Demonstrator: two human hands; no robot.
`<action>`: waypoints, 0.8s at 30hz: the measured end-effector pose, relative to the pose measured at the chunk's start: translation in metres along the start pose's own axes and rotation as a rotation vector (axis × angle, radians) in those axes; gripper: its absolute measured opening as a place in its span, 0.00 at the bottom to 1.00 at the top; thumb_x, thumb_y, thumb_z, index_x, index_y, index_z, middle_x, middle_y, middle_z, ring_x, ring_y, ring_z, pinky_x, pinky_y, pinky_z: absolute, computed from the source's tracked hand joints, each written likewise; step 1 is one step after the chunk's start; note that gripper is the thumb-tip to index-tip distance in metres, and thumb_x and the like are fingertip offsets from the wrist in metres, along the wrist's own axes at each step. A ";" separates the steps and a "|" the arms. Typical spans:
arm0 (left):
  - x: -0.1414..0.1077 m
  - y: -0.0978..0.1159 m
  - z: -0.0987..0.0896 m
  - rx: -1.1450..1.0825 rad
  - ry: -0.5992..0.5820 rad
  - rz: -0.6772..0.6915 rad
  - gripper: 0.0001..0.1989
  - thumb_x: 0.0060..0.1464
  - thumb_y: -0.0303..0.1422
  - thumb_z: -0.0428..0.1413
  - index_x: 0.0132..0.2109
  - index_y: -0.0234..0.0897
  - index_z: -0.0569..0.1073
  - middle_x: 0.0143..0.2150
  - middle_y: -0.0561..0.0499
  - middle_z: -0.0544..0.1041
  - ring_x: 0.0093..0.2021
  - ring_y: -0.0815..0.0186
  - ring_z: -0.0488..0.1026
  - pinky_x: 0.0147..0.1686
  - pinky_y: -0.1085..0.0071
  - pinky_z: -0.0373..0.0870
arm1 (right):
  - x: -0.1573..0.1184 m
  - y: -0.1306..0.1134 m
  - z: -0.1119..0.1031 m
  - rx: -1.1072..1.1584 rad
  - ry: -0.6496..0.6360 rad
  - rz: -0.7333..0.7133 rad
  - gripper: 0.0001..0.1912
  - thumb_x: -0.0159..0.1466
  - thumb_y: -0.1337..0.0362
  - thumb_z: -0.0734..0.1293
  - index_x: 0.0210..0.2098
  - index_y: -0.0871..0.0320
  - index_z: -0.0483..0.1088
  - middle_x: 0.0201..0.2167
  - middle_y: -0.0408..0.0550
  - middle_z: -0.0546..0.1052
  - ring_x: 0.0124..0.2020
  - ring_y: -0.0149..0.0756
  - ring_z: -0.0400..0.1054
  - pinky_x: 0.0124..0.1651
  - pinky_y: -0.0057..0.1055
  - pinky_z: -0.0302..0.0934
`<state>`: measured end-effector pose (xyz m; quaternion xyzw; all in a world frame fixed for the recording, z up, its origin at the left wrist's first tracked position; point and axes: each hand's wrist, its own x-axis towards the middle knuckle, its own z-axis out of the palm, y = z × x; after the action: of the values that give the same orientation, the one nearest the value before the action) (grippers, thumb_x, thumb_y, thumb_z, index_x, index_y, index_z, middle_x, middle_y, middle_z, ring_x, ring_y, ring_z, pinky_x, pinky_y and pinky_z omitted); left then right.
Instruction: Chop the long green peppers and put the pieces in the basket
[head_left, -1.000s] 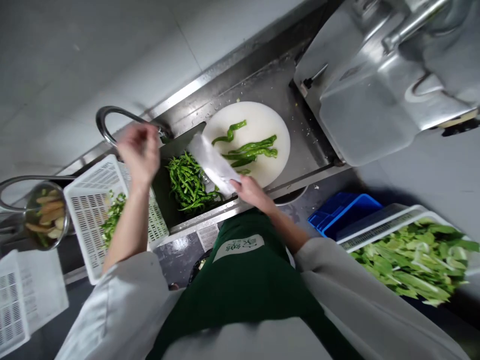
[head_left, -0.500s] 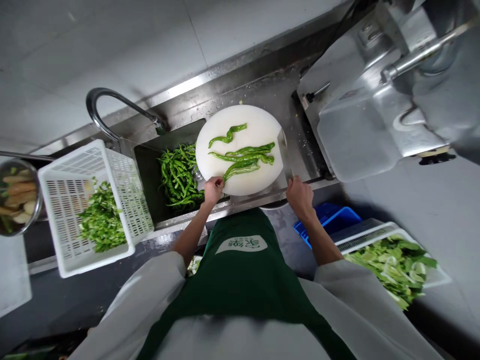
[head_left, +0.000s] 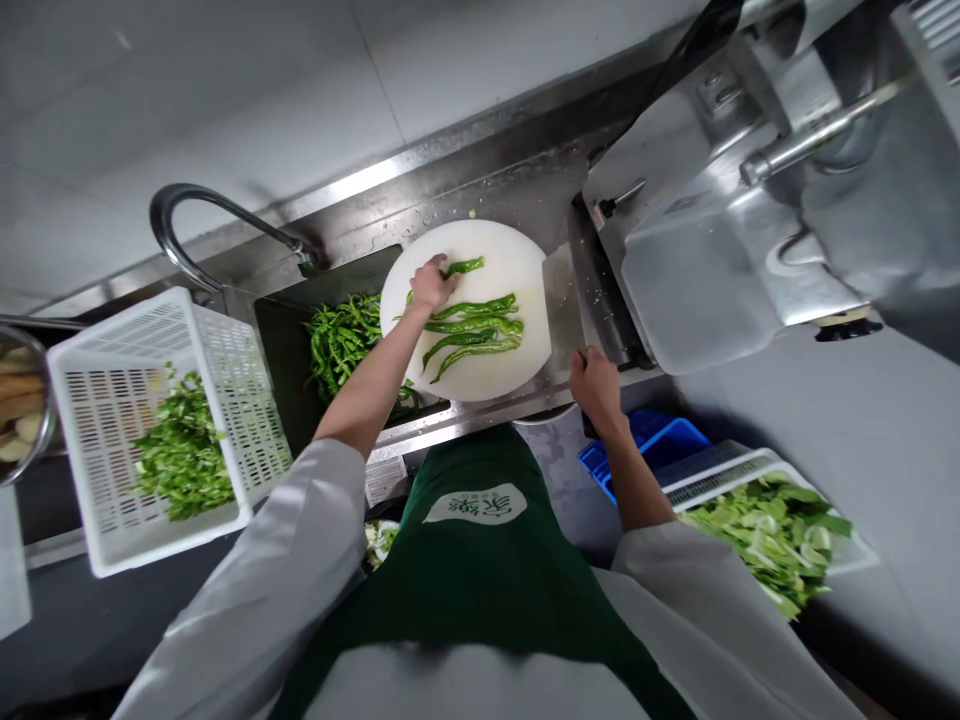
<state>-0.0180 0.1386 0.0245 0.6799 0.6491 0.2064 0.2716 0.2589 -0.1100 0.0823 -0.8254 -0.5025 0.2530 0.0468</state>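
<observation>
My left hand (head_left: 433, 284) is at the upper left of the round white cutting board (head_left: 534, 365), its fingers closed on a curled green pepper (head_left: 466, 266). Below it on the board, several long green peppers (head_left: 480, 325) lie side by side. My right hand (head_left: 596, 385) grips the dark handle of a cleaver beside the board's lower right. The cleaver's broad blade (head_left: 564, 300) stands out beyond the fist, over the board's right edge.
More green peppers (head_left: 341, 345) fill part of the sink left of the board. A faucet (head_left: 217, 205) arches behind a white basket (head_left: 169, 530) of chopped greens. A metal machine (head_left: 810, 250) stands right; below are a blue crate (head_left: 675, 440) and leafy vegetables (head_left: 772, 540).
My left hand has moved from the board's lower left edge up to the curled pepper. Another pepper lies in the lower row. The cleaver blade shows more broadly.
</observation>
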 end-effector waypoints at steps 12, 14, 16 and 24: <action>-0.134 -0.001 -0.142 -0.116 0.293 0.189 0.24 0.59 0.45 0.62 0.57 0.37 0.75 0.50 0.47 0.79 0.46 0.62 0.78 0.48 0.63 0.77 | -0.020 0.041 -0.008 -0.234 -0.470 -0.583 0.15 0.74 0.55 0.61 0.45 0.58 0.74 0.37 0.55 0.81 0.39 0.45 0.75 0.40 0.32 0.57; -0.186 -0.006 -0.149 -0.083 0.298 0.154 0.22 0.58 0.45 0.63 0.56 0.40 0.76 0.50 0.47 0.79 0.44 0.61 0.78 0.45 0.64 0.78 | -0.005 0.022 -0.003 -0.288 -0.508 -0.620 0.15 0.74 0.55 0.61 0.48 0.58 0.74 0.41 0.57 0.81 0.41 0.46 0.75 0.41 0.31 0.57; -0.228 -0.010 -0.135 -0.054 0.277 0.126 0.19 0.59 0.43 0.63 0.55 0.42 0.77 0.49 0.47 0.79 0.41 0.62 0.77 0.43 0.64 0.78 | 0.009 0.009 0.004 -0.304 -0.495 -0.588 0.16 0.74 0.56 0.61 0.49 0.60 0.74 0.42 0.58 0.81 0.42 0.46 0.75 0.41 0.31 0.57; -0.252 -0.018 -0.007 -0.092 -0.015 0.174 0.17 0.64 0.39 0.58 0.55 0.37 0.77 0.49 0.43 0.78 0.43 0.62 0.76 0.38 0.69 0.77 | 0.028 0.027 0.022 -0.193 -0.290 -0.335 0.19 0.72 0.54 0.60 0.44 0.64 0.74 0.41 0.60 0.81 0.42 0.46 0.73 0.43 0.32 0.57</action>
<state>-0.0545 -0.1108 0.0367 0.7220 0.5753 0.2539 0.2884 0.2804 -0.1028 0.0437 -0.6861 -0.6558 0.3083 -0.0633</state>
